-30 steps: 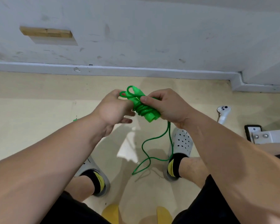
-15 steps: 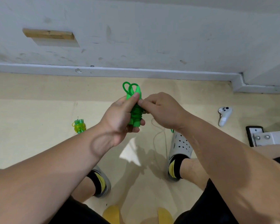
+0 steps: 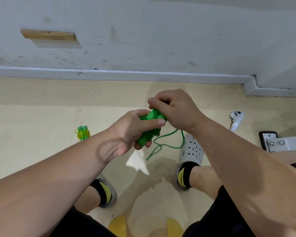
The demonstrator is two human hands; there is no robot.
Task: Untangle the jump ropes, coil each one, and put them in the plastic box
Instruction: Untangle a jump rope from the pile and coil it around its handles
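A green jump rope point(image 3: 149, 129) is bundled around its green handles between both hands, above the floor. My left hand point(image 3: 133, 129) grips the bundle from the left, thumb lying across it. My right hand point(image 3: 174, 110) pinches the rope at the bundle's upper end. A loose tail of the green rope point(image 3: 162, 142) hangs down in loops toward the floor. A second, yellow-green coiled jump rope point(image 3: 82, 132) lies on the floor to the left. No plastic box is in view.
A white game controller point(image 3: 236, 119) lies on the floor at right, near a black phone and a metal bracket point(image 3: 278, 142). My two feet in grey clogs point(image 3: 191, 151) stand below the hands. A grey wall and baseboard point(image 3: 143, 75) run across the back.
The bundle has tilted from upright to slanting, and my right hand has moved up to its top end. A loose tail of rope now hangs below the hands.
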